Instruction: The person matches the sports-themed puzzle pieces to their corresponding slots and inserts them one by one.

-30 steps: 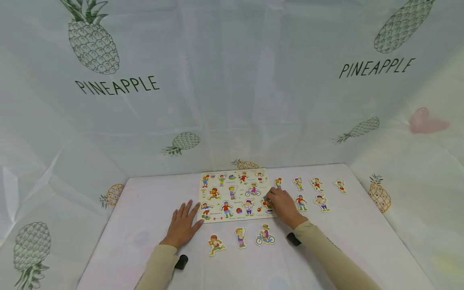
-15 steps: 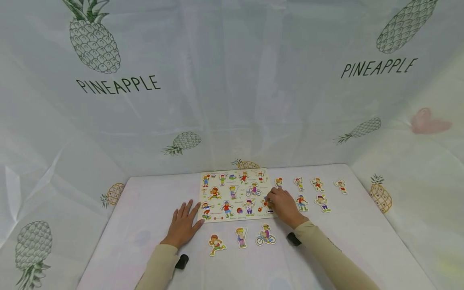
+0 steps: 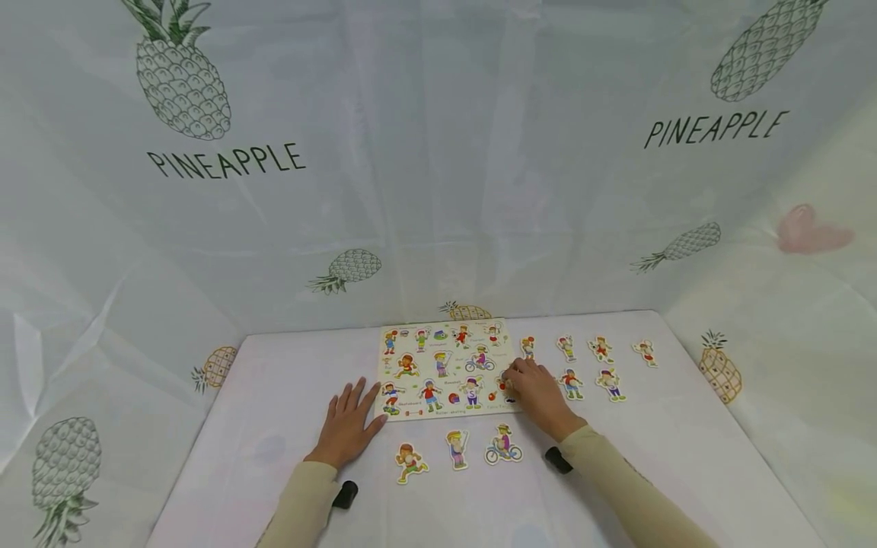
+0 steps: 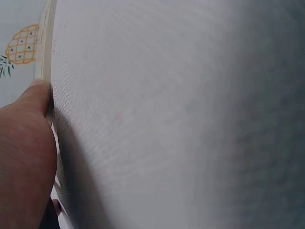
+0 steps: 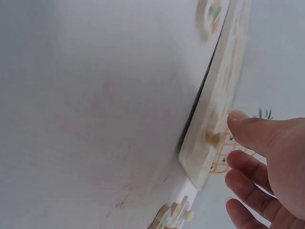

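Observation:
A cream picture board (image 3: 438, 415), filled with small sports figures, lies flat on the table. Fingers spread, the left hand (image 3: 346, 428) rests at its lower left edge; in the left wrist view the thumb of the left hand (image 4: 26, 162) touches the board's side (image 4: 45, 47). Over the lower right corner is the right hand (image 3: 540, 394), partly covering a figure there. The right wrist view shows the right hand (image 5: 276, 167) with loosely bent fingers, its thumb just beside a small wooden knob (image 5: 214, 139) on the board (image 5: 198, 155), holding nothing.
Below the board lie a runner piece (image 3: 409, 463), a golfer piece (image 3: 457, 450) and a cyclist piece (image 3: 503, 446). Several more figure pieces, including a purple-capped one (image 3: 610, 385), lie right of the board. Pineapple-printed cloth rises behind the table.
The right hand has shifted slightly at the board's lower right corner, and its fingers cover the figure there a little differently. The left hand has stayed in place.

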Tool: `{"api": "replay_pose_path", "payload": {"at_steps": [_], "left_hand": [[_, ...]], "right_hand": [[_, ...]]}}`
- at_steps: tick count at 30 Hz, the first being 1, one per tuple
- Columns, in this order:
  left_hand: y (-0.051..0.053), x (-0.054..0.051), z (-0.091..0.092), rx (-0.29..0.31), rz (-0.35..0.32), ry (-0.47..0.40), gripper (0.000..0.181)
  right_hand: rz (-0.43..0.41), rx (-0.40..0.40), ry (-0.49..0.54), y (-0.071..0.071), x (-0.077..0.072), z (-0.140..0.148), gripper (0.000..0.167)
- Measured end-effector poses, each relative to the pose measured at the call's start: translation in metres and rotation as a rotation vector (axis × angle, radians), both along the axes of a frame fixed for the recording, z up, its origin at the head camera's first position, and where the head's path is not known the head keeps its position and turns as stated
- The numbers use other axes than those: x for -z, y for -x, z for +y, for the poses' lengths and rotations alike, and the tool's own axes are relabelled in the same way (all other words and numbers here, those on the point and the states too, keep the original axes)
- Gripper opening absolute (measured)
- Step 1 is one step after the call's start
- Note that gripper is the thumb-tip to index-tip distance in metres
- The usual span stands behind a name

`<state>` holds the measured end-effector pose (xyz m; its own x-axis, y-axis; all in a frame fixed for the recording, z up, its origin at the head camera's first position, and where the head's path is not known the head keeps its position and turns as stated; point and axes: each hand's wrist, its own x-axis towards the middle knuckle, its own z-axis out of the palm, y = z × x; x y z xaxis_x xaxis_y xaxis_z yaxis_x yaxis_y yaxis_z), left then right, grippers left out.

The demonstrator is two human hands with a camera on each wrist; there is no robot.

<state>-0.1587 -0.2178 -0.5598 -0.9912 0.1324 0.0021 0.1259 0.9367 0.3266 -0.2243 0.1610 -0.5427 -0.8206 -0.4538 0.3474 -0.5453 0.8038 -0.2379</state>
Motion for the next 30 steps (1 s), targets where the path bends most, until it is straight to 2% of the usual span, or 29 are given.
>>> {"api": "replay_pose_path", "payload": {"at_steps": [5,10,16,18,24,30], "left_hand": [[0.000,0.003,0.000,0.002,0.006,-0.008,0.065],[0.002,0.005,-0.001,0.009,0.019,-0.004,0.065],[0.002,0.004,-0.001,0.008,0.014,-0.001,0.065],[0.002,0.003,-0.001,0.009,0.008,-0.003,0.065],[0.000,0.000,0.000,0.009,0.006,-0.021,0.064],[-0.001,-0.001,0.000,0.009,0.025,-0.014,0.064]], "right_hand": [[-0.011,-0.015,0.003,-0.012,-0.003,0.001,0.021],[0.016,-0.042,-0.011,-0.025,-0.007,0.002,0.021],[0.034,-0.114,0.019,-0.045,-0.010,0.001,0.024],[0.019,-0.137,0.020,-0.052,-0.011,0.002,0.024],[-0.096,-0.153,-0.036,-0.067,-0.014,0.000,0.014],[-0.110,-0.156,-0.047,-0.075,-0.012,0.000,0.012]]}}
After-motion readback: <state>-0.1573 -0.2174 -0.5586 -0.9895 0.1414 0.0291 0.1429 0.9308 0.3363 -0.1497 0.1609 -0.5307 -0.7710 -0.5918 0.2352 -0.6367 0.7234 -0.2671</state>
